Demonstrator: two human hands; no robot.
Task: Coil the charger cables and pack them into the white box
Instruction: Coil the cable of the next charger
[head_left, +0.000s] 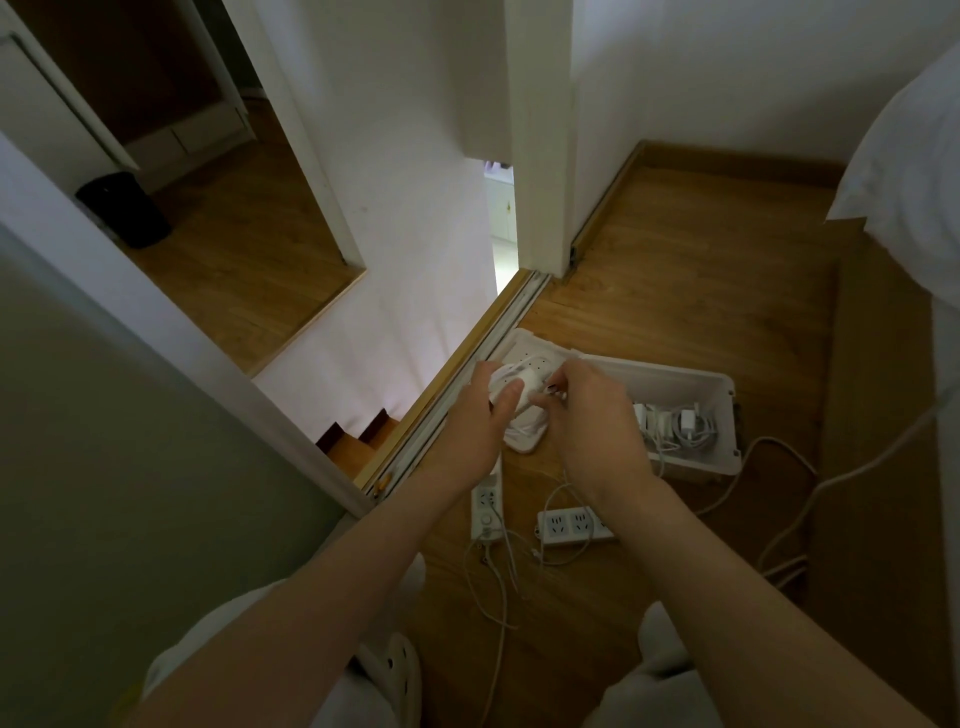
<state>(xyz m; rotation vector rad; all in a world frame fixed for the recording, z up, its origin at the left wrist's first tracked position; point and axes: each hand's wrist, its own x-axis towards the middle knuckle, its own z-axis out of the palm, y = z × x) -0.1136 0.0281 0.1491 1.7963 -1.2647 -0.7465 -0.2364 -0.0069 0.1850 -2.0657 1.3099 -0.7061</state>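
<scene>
My left hand is gripping a white charger with its cable wound round it; my thumb is lying across the near face, and the other fingers are curling behind it, out of my sight. My right hand is pinching the cable end between thumb and fingertip, just beside the charger, with the other fingers tucked in loosely. Both hands are hovering above a perforated white lid that is lying flat on the wooden floor, against the sliding-door track.

Just right of the lid the white box is sitting open on the floor, and several coiled chargers are already resting inside it, bunched toward its right end. One thin cable is trailing over the box's near wall.

Nearer to me, under my wrists, two white power strips are lying on the boards, one pointing away from me and one lying crosswise. Loose white cables are straggling from them toward my knees. A thicker white cord is looping across the floor to the right of the box.

I am crouching, my pale trousers and a white slipper showing at the bottom edge. White bedding is hanging in at the far right, and a black bin is standing in the room beyond the doorway on the left
</scene>
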